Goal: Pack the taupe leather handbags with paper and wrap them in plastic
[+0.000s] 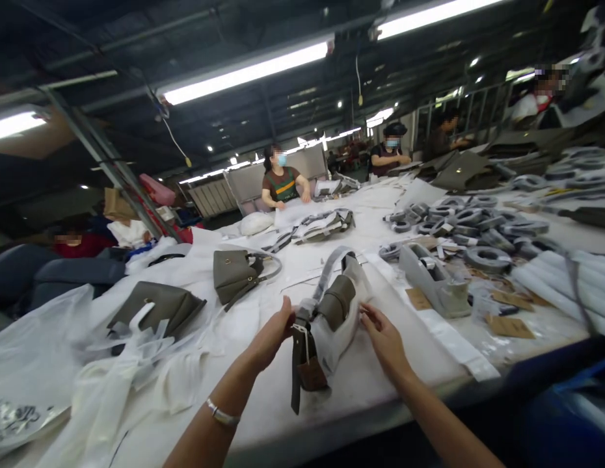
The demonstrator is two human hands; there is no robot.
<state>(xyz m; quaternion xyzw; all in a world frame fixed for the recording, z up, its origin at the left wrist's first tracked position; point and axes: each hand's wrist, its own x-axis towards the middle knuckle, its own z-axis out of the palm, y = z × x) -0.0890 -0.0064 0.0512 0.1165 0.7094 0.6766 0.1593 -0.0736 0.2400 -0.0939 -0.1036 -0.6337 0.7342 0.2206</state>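
Observation:
In front of me a grey-green handbag [336, 302] stands on the white-covered table, partly covered by a translucent white wrapping sheet [334, 348]. Its handle is wrapped in clear film, and a brown tag [312, 375] hangs at its near end beside a dangling strap. My left hand [276, 328] grips the bag's left side, thumb up, the other fingers mostly hidden. On the right, my right hand [384, 338] has its fingertips closed at the edge of the wrapping sheet. Two more handbags, one upright [237, 276] and one lying [153, 309], are to the left.
Film-wrapped strap coils [488, 259] lie in a heap at the right, near a grey holder [434, 279] and brown cards [510, 326]. Loose white wrapping [121, 390] covers the left side. Across the table a masked person [285, 185] works; other people are farther back.

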